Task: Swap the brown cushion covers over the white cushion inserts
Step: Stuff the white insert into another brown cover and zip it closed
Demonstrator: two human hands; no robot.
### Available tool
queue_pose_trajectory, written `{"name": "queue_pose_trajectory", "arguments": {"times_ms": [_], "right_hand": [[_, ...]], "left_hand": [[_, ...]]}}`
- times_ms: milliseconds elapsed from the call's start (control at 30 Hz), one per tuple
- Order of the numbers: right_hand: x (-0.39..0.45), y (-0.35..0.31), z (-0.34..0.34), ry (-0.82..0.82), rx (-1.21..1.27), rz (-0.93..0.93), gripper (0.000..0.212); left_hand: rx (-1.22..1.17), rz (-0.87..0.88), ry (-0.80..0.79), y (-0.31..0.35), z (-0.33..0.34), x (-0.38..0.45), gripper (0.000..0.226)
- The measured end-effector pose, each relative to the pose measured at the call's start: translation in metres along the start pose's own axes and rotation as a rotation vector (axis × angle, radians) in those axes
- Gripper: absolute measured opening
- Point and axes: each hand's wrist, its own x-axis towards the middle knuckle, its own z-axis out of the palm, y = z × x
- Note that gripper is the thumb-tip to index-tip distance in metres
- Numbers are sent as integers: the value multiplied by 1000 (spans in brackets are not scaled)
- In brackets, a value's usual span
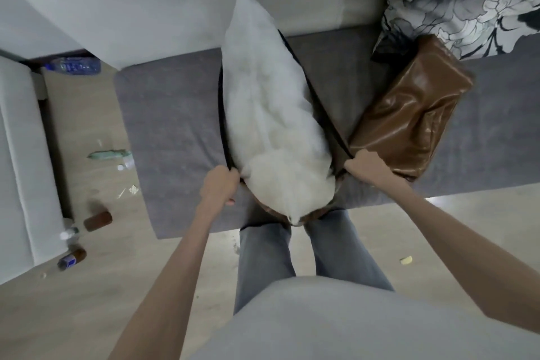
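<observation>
While the white insert (271, 114) stands upright, left hand (217, 185), right hand (366, 165) clenched on brown cover (327, 114) edges

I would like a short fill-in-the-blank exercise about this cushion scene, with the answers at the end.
1. The white insert stands on the ____ sofa seat.
2. Each hand, left hand and right hand, grips one ____ of the cover's opening.
3. The brown cushion lies to the ____ of the insert.
4. A flower-patterned cushion leans behind the ____ cushion.

Answers: grey; edge; right; brown
</observation>
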Motion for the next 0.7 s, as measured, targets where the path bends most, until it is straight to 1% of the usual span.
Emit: {"name": "queue_pose_trajectory", "arguments": {"times_ms": [67, 100, 133, 167, 200, 267, 300, 333, 400, 433, 467, 500, 533, 567, 600, 633, 667, 700], "right_hand": [[-15, 10, 24, -217, -9, 56, 24], [-20, 11, 31, -288, 4, 78, 27], [-21, 11, 35, -317, 21, 82, 30], [-18, 9, 36, -315, 41, 64, 31], [-16, 7, 36, -260, 75, 49, 31], [-14, 11, 37, -90, 167, 36, 30], [-17, 19, 41, -72, 174, 40, 30], [-25, 25, 47, -121, 140, 68, 30], [-38, 32, 60, -288, 91, 136, 30], [-39, 34, 64, -318, 103, 135, 29], [-37, 31, 63, -291, 123, 119, 27], [-31, 30, 64, -226, 169, 98, 23], [-27, 27, 64, -145, 231, 90, 21], [-22, 26, 64, -88, 289, 89, 19], [-24, 26, 66, -87, 309, 90, 21], [-31, 25, 68, -123, 279, 90, 24], [-37, 23, 68, -162, 264, 103, 29], [-39, 22, 68, -162, 272, 87, 33]], "left_hand": [[50, 6, -71, -12, 24, -12, 35], [74, -1, -68, -17, 37, -17, 35], [98, -10, -55, -19, 46, -22, 36], [95, -2, -26, -23, 54, -23, 38], [61, 4, -7, -24, 58, -26, 41], [-22, 9, 49, -25, 63, -29, 43], [-51, 12, 36, -26, 67, -30, 42], [-90, 13, -15, -27, 71, -33, 40], [-165, 13, -130, -28, 77, -36, 34], [-177, 29, -155, -29, 78, -32, 31], [-182, 47, -131, -28, 75, -28, 30], [-204, 65, -77, -28, 72, -22, 30], [-277, 44, -41, -27, 67, -16, 29], [-343, -20, -39, -27, 62, -10, 28], [-346, -101, -93, -31, 58, -8, 26], [-253, -161, -186, -34, 53, -12, 25], [-127, -186, -267, -33, 46, -17, 24], [-39, -153, -293, -32, 40, -20, 22]]}}
